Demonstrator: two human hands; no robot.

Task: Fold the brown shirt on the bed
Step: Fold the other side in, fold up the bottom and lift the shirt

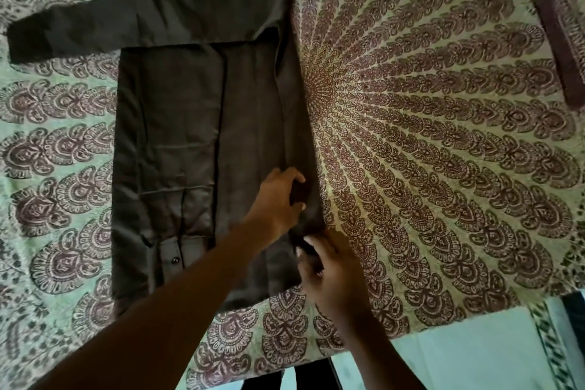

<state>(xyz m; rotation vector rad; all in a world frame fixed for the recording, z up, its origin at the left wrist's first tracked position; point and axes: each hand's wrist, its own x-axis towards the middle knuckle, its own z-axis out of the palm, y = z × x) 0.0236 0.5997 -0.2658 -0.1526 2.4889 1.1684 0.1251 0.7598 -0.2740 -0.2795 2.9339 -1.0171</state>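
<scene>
Two bare hands work the right edge of the dark brown button-front cotton shirt (196, 142), which lies flat on the bed's pale green and maroon paisley-print cotton bedspread (427, 136), left of the sunburst at the print's centre. Nearest, the right hand (329, 272) is closed in a pinch on the shirt's near right edge, probably to anchor the hem end of the fold. Just beyond it the left hand (280, 199), its arm reaching across the garment, has fingers curled around the same rolled-over edge (a soft ridge of cloth runs away from it toward the far end), so the side panel seems to be coming inward. Left of the hands the button placket (174, 260) faces up. Farthest, one sleeve (69, 32) stretches out left, not yet folded, while a maroon-bordered printed cloth (550, 19) lies at far right
</scene>
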